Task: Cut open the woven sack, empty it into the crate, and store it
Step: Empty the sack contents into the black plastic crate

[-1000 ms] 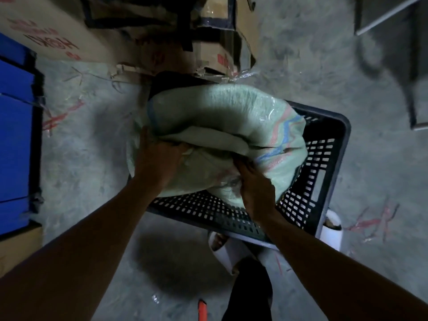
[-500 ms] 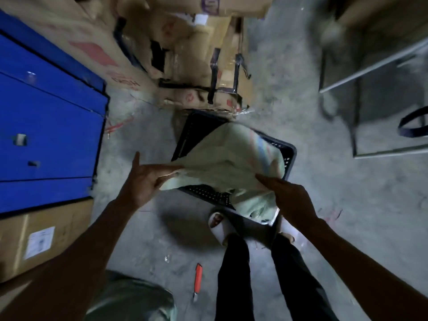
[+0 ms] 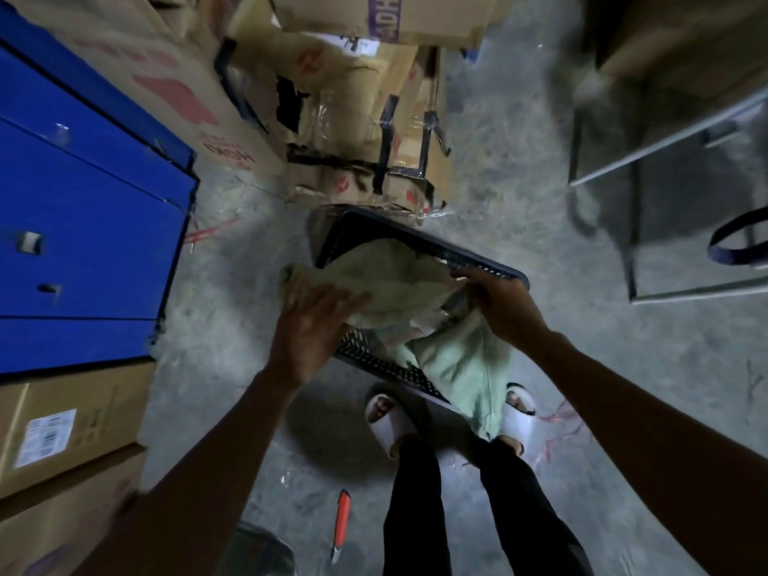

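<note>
The pale green woven sack (image 3: 395, 280) is held limp and slack above the black perforated crate (image 3: 415, 239) on the concrete floor. My left hand (image 3: 311, 326) lies on the sack's left edge with fingers spread over the fabric. At the sack's right edge, my right hand (image 3: 498, 297) is closed on the fabric. A length of pale green material (image 3: 461, 367) hangs down over the crate's near rim towards my feet; whether it is sack or contents I cannot tell. The crate's inside is mostly hidden by the sack.
An orange utility knife (image 3: 341, 519) lies on the floor behind my feet in white slippers (image 3: 386, 417). A blue cabinet (image 3: 83, 222) and cardboard boxes (image 3: 62, 426) line the left; torn boxes (image 3: 353, 139) crowd the crate's far side. A metal frame (image 3: 665, 139) stands right.
I have straightened up and raised the sack off the crate; it went from bulging full to flat and slack. My left hand shifted along its left edge.
</note>
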